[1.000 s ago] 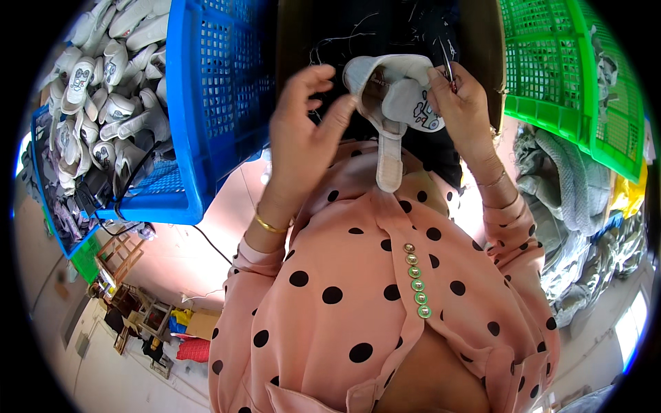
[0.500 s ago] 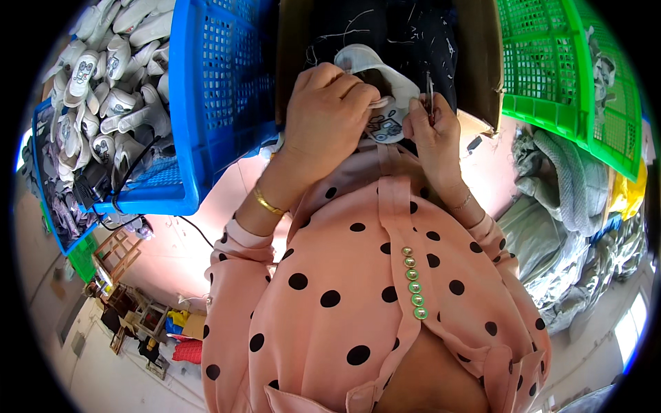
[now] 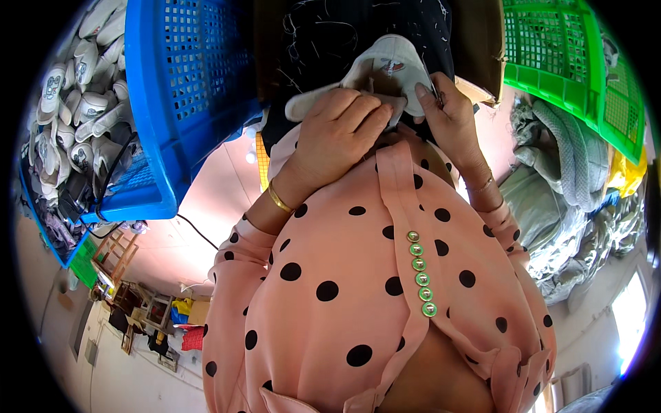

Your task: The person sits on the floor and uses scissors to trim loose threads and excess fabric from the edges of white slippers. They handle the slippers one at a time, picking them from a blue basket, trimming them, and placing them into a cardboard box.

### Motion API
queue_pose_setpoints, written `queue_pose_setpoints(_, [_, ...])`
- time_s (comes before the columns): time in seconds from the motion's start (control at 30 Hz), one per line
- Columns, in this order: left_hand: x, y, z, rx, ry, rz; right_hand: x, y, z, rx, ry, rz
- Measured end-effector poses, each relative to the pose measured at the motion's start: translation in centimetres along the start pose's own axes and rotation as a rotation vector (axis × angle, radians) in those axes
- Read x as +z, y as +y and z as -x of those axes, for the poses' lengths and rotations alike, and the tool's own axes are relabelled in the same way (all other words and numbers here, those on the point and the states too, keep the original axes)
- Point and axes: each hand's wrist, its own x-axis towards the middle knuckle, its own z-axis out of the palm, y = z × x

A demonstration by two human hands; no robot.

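A whitish fabric shoe upper is held between my hands above my lap, its opening facing up and a small coloured print showing inside. My left hand is closed on its near left part, knuckles up; a pale flap sticks out to the left of it. My right hand presses its thumb against the right edge. Along the fingers of that hand runs a thin metal tool, apparently small thread snips, mostly hidden. What lies under my left fingers is hidden too.
To the left stands a blue plastic crate beside many white shoe uppers. Brown cardboard and a green crate are on the right. Grey fabric and plastic bags lie below it. Loose threads cover my dark trousers.
The shoe upper has been turned, so its opening and inner print now face up. My left hand has moved down and slightly left; my right hand has shifted slightly right.
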Motion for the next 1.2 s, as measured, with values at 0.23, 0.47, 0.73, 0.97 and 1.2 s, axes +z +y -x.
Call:
queue_pose_setpoints(0.23, [0.5,-0.9,-0.7,0.056,0.040,-0.063,-0.8,-0.3,-0.5,0.033,-0.055,0.029])
queue_pose_setpoints(0.47, [1.5,-2.4,-1.7,0.116,0.043,-0.038,-0.6,0.5,-0.7,0.013,-0.056,-0.018])
queue_pose_setpoints(0.73, [1.6,-1.9,-1.2,0.034,-0.191,0.004,-0.2,0.5,-0.5,-0.019,-0.011,0.015])
queue_pose_setpoints(0.97, [1.4,-1.7,-1.8,0.022,-0.522,0.073,0.8,1.3,0.1,-0.107,0.021,0.119])
queue_pose_setpoints(1.2, [2.1,-1.5,-0.2,0.057,-0.224,-0.023,-0.7,1.8,0.2,-0.138,0.056,0.208])
